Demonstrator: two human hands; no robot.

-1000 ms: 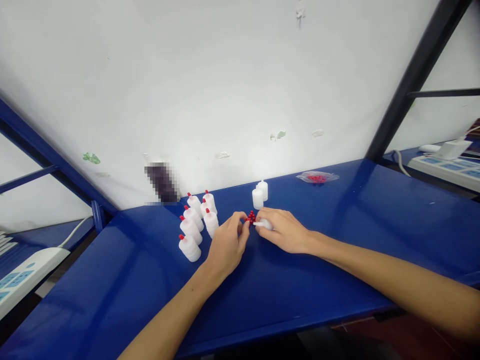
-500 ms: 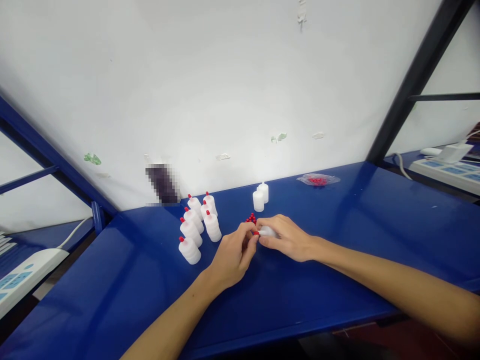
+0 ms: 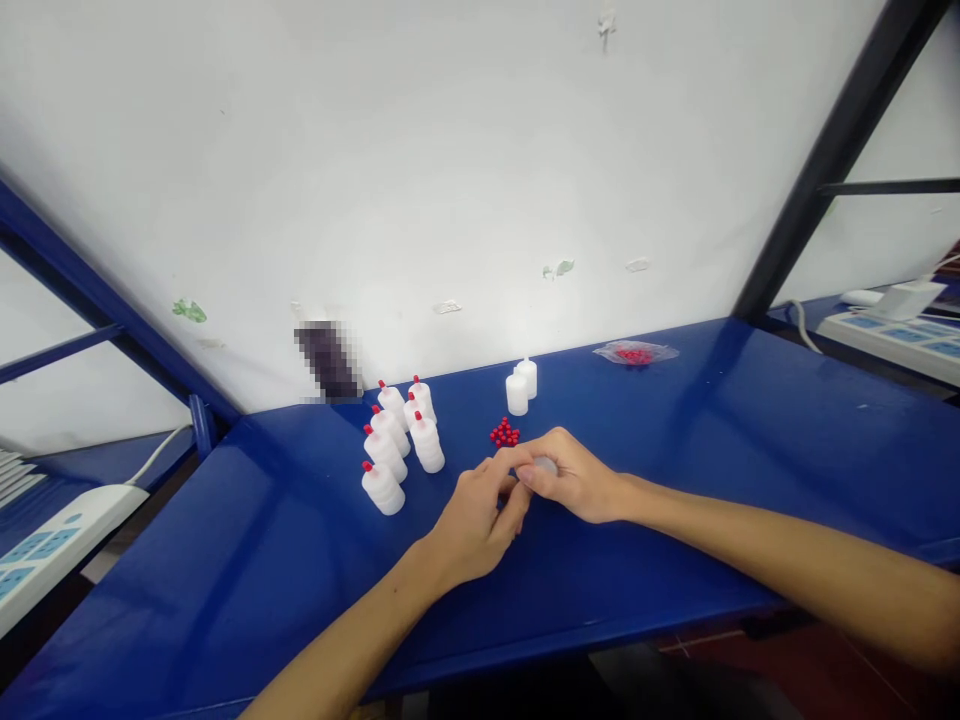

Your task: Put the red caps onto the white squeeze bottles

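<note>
My right hand (image 3: 574, 480) is wrapped round a small white bottle (image 3: 544, 466) just above the blue table (image 3: 675, 470). My left hand (image 3: 480, 515) meets it from the left, fingers pinched at the bottle's tip; what they pinch is hidden. A small pile of red caps (image 3: 505, 433) lies just beyond the hands. To the left stand several white bottles with red caps (image 3: 397, 447). Two uncapped white bottles (image 3: 520, 386) stand behind the pile.
A clear plastic bag of red caps (image 3: 634, 353) lies at the back right near the white wall. A black diagonal frame post (image 3: 817, 170) rises on the right. Power strips sit at the far right (image 3: 892, 335) and the lower left (image 3: 45, 550).
Both hands drew back from the red cap pile toward me. The left hand's fingers closed onto the tip of the bottle held by the right hand, and the red cap it pinched is now hidden.
</note>
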